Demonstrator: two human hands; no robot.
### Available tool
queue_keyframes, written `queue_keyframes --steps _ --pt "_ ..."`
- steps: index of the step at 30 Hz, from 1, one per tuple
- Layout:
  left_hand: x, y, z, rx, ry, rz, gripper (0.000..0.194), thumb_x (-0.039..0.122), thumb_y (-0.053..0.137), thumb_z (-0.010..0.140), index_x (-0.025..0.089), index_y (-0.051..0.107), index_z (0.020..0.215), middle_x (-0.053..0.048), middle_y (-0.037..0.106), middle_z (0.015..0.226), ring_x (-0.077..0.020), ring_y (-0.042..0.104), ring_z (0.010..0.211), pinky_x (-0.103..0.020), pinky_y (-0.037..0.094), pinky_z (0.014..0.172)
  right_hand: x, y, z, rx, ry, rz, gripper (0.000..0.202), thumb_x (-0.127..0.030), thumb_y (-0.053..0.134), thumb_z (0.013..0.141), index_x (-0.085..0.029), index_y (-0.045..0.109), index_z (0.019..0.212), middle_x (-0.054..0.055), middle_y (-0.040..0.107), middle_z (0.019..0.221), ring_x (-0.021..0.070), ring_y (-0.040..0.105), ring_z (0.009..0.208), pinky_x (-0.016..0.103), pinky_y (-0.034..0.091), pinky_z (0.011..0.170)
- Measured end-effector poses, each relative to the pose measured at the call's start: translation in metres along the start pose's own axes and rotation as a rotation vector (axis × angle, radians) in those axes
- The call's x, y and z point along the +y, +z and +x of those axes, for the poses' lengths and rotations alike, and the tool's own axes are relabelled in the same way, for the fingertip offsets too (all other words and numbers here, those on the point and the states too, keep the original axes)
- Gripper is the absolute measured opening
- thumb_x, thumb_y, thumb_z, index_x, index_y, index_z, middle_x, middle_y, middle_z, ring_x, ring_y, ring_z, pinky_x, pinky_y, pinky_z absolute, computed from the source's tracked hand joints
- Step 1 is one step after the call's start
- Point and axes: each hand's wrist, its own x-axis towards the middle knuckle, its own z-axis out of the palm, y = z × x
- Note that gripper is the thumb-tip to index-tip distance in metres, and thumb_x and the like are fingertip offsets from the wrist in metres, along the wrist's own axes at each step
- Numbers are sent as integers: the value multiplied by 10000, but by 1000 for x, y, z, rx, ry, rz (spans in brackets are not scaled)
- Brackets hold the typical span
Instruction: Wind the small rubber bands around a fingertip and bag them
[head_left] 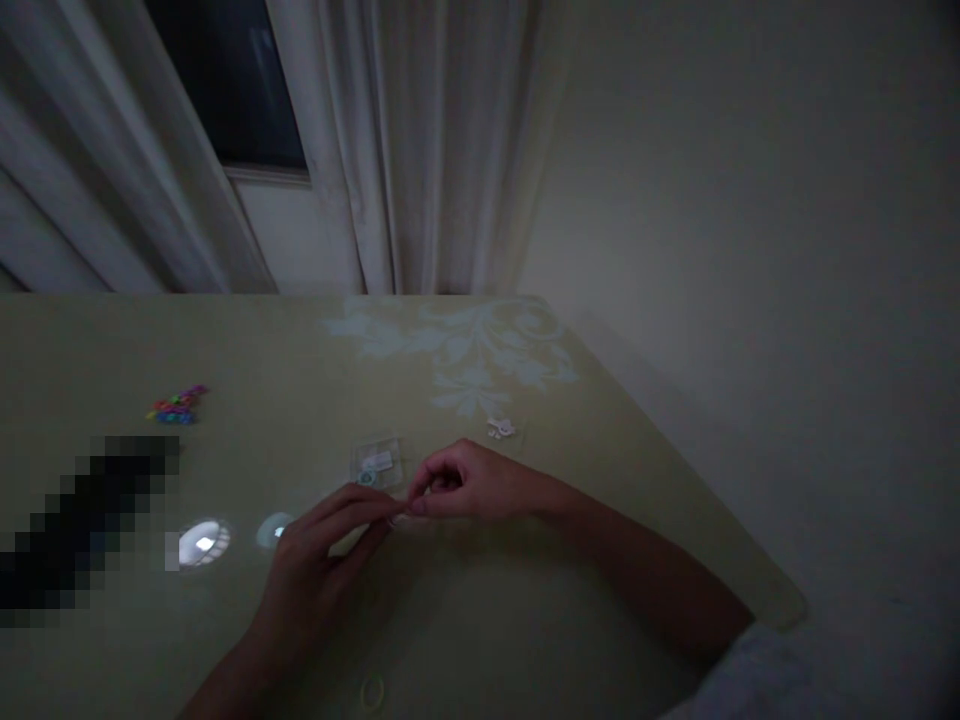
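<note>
My left hand (326, 545) and my right hand (472, 485) meet fingertip to fingertip above the table. Both are closed in a pinch, and a small, thin, pale thing between the fingertips is too faint to make out. Just behind my left fingers lies a clear plastic case (388, 447) holding a white label and a small teal ring (366, 479). Several small white pieces (501, 428) sit beyond my right hand. Near the bottom edge of the view is a pale yellow ring (372, 693).
A heap of small colourful pieces (178, 406) lies on the left of the glossy table (262, 350). A blurred-out dark shape covers the far left. Curtains (450, 140) hang behind the table, and a wall (735, 250) runs along its right edge.
</note>
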Motion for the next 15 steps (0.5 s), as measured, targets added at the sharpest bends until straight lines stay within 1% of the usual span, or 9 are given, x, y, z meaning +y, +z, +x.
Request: queue_keyframes --steps 2,3,4,5,6,7,9,12,15 --pt "-5 -6 9 8 -23 113 149 235 660 983 273 791 1041 -25 783 980 -160 768 871 -219 593 749 -3 -14 -4 91 22 -306 199 -320 723 951 -165 775 1064 -30 617 735 103 519 646 225 351 607" --pt "-9 -9 15 -12 -36 178 157 271 642 994 259 793 1036 -38 783 987 -171 769 871 -235 594 751 -3 -21 -7 143 57 -477 175 -286 713 958 -171 778 1071 -12 652 766 117 553 685 234 356 631" --pt "-12 -12 20 -45 -49 240 191 301 613 1005 241 792 1028 -52 785 987 -184 771 863 -251 594 739 -3 -27 -10 180 98 -623 158 -260 712 955 -174 782 1066 7 686 802 134 584 725 244 358 649" --pt "-15 -14 27 -110 -58 308 235 312 574 1014 228 793 1013 -63 789 982 -196 774 848 -272 596 742 -2 -32 -12 191 136 -729 146 -249 721 944 -175 786 1051 29 717 840 152 609 766 252 360 664" --pt "-18 -14 32 -184 -71 373 267 311 543 1016 224 794 998 -70 794 988 -209 777 844 -292 597 747 0 -35 -14 179 163 -787 137 -251 737 929 -175 792 1029 47 742 873 171 629 799 259 363 671" --pt "-20 -14 37 -231 -78 411 282 295 526 1011 223 797 985 -76 797 989 -223 779 839 -308 595 741 2 -37 -15 153 177 -808 133 -259 753 912 -174 798 1005 62 759 895 186 644 821 264 366 672" --pt "-21 -10 45 -308 -84 461 308 212 496 982 229 803 955 -78 801 973 -241 777 819 -326 585 715 8 -36 -16 102 185 -829 140 -281 777 883 -174 808 967 79 780 918 205 669 831 268 372 661" --pt "-20 -4 50 -363 -77 489 405 48 457 867 224 810 961 -88 807 971 -263 779 833 -349 581 721 15 -30 -13 65 201 -867 137 -272 745 876 -183 820 947 89 795 920 209 691 801 270 381 638" --pt "-20 -2 50 -367 -80 498 525 -25 428 777 204 809 1056 -118 817 1083 -284 790 900 -397 597 787 17 -23 -10 41 196 -888 146 -226 713 847 -199 830 930 84 799 893 209 700 781 268 391 634"
